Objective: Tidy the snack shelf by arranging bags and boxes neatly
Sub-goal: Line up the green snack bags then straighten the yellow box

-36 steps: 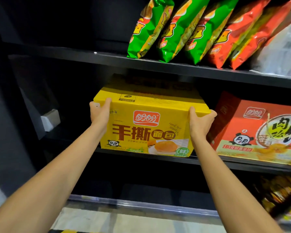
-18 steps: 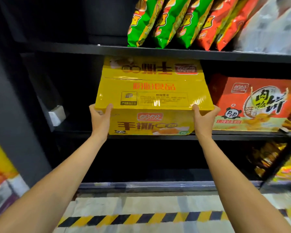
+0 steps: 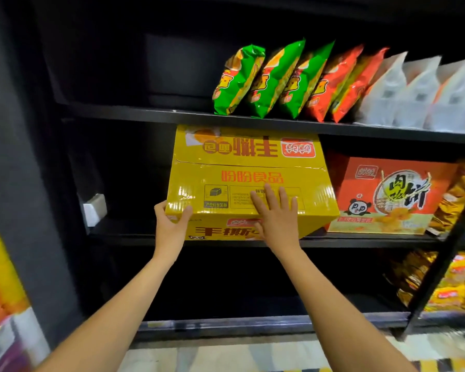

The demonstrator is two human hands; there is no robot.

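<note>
Dim black shelving swallows detail while overhead light glares off the glossy yellow box (image 3: 250, 189), and the wide-angle edges smear and bend.

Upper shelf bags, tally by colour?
Green bags: 3
Red-orange bags: 2
White bags: at least 3; the row runs off the right edge
Total: at least 8
</note>
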